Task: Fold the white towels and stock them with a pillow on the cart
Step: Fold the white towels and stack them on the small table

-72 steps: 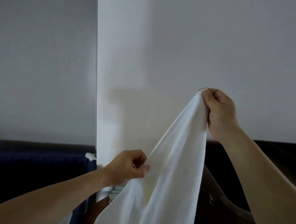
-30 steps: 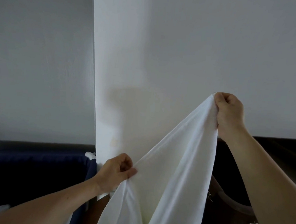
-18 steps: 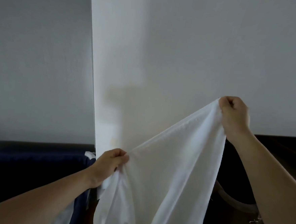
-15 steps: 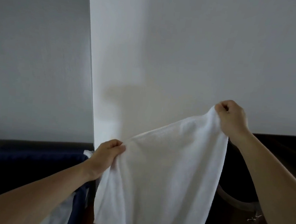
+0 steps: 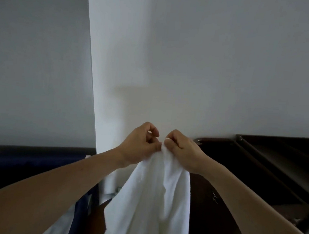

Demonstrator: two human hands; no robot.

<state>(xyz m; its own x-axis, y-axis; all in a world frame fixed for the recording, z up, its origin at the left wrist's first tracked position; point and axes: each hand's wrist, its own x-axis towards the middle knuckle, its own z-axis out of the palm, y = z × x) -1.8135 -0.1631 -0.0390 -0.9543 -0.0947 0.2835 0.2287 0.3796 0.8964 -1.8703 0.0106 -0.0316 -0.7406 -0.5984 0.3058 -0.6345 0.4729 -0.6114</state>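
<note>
Now: you hold the white towel (image 5: 155,199) up in front of the pale wall (image 5: 208,65). Its top edge is bunched where your two hands meet, and the rest hangs in loose folds out of the bottom of the view.
Left hand (image 5: 140,147): the fingers are curled and the thumb tip is pressed to the cloth's top edge. It looks like a light pinch, with the forefinger arched above it.
Right hand (image 5: 182,151): thumb and fingers are closed on the same top edge, knuckles almost touching the left hand.
Towel's place: it is in the air, between the dark blue bin (image 5: 28,162) on your left and the dark shelf (image 5: 275,161) on your right, and not yet laid down or stocked.
Risk, dropped corner: if you pass both corners to one hand, the light left pinch may let go early and the half-fold will fall open.
Risk, skewed fold: the hanging cloth is rumpled, not flat. If the corners are not matched edge to edge, every later fold will likely come out crooked.
Risk, snag below: the lower end is out of sight. It may catch on the bin's rim as you lower it.
Pillow: not in view.
</note>
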